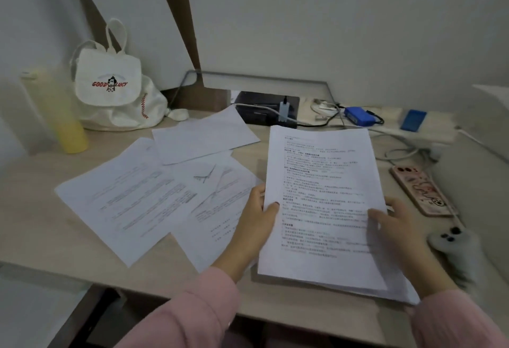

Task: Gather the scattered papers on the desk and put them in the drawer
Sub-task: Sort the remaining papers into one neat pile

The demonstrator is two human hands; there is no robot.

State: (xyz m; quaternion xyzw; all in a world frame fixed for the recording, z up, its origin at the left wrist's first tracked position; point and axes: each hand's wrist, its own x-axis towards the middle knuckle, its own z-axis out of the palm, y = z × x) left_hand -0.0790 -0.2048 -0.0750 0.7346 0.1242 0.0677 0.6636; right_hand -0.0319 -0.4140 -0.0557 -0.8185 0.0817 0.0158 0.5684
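A small stack of printed papers is lifted a little above the light wooden desk. My left hand pinches its left edge, thumb on top. My right hand grips its right edge, thumb on the page. Three loose sheets lie on the desk to the left: a large printed sheet, a sheet with a sketch partly under my left hand, and a mostly blank sheet farther back. No drawer is in view.
A white canvas backpack and a yellow bottle stand at the back left. A black box, cables, blue devices and a power strip line the back. A pink phone and a fluffy toy lie at right.
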